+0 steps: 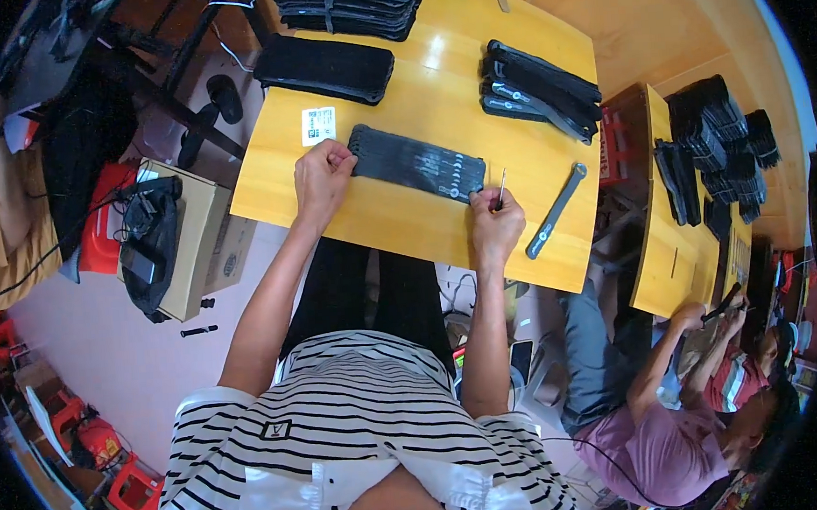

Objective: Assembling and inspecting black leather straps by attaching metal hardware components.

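A flat stack of black straps lies across the middle of the yellow wooden table. My left hand is closed on the stack's left end, fingers curled over the edge. My right hand rests at the stack's right end and pinches a thin metal needle-like tool that points upward. A single black strap with a ring end lies loose just right of my right hand.
More black strap piles sit at the far right of the table, a black bundle and a taller pile at the far side. A small white card lies near my left hand. A seated person works at the neighbouring table. A cardboard box stands left.
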### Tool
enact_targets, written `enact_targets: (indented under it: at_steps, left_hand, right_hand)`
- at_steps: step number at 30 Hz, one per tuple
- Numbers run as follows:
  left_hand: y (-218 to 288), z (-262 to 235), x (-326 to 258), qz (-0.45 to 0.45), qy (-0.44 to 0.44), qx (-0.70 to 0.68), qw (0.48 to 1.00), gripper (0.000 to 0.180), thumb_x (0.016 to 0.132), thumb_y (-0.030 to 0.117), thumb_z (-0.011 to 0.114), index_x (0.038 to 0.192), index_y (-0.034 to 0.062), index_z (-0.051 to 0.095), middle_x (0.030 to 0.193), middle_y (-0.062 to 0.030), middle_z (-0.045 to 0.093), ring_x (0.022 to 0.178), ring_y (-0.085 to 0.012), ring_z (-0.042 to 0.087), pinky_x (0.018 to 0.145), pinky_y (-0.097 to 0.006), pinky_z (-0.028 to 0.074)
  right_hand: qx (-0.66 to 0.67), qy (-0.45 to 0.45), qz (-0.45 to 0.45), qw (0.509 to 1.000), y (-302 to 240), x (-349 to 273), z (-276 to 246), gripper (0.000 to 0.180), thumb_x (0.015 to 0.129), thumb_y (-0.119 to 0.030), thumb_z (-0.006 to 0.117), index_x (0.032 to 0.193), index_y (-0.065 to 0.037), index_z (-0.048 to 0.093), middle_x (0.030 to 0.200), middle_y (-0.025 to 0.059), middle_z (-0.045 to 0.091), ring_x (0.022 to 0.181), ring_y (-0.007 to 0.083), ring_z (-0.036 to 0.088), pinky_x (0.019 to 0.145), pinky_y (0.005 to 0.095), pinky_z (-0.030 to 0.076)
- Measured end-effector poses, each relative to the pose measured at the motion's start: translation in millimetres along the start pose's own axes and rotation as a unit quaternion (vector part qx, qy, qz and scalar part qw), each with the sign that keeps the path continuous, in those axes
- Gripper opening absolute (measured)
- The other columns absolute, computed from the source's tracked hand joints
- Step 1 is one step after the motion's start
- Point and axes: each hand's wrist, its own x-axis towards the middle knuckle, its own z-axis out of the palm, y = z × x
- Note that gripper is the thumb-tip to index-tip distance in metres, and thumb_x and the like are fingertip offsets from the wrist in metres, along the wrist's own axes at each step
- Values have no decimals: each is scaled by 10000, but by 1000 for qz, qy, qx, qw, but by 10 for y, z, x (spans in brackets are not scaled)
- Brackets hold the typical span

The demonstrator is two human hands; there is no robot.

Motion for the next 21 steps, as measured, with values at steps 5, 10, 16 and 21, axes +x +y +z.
enact_targets:
  at_steps: [5,10,16,21]
  left_hand:
    - [-5,-8,7,10,-7,5,1000,88,714,53,671,736,5,600,583,-91,575,518,-188,550,510,-303,436]
    - [6,4,5,3,-3,17,1000,110,702,50,679,719,3,581,591,-99,580,541,-203,566,521,-316,444]
    - [13,21,36,-23,0,30,999,124,677,48,695,695,13,577,589,-92,577,560,-206,575,535,-318,448]
    - [-63,58,97,-90,-8,-24,996,116,649,59,707,669,31,597,603,-74,597,583,-162,589,558,-292,460]
  right_hand:
    - [-23,5,7,1000,-51,-20,-11,133,676,-113,709,669,-40,597,548,57,559,496,168,530,509,313,426]
    - [-28,-1,16,999,-54,-24,-13,120,680,-109,706,680,-48,602,560,54,567,512,168,541,512,319,429]
    - [-20,-5,5,1000,27,39,-2,131,673,-108,701,685,-51,584,571,60,577,526,193,559,534,333,445]
    - [0,-5,15,1000,113,88,21,144,657,-69,711,667,-48,569,547,13,519,503,106,474,507,264,416]
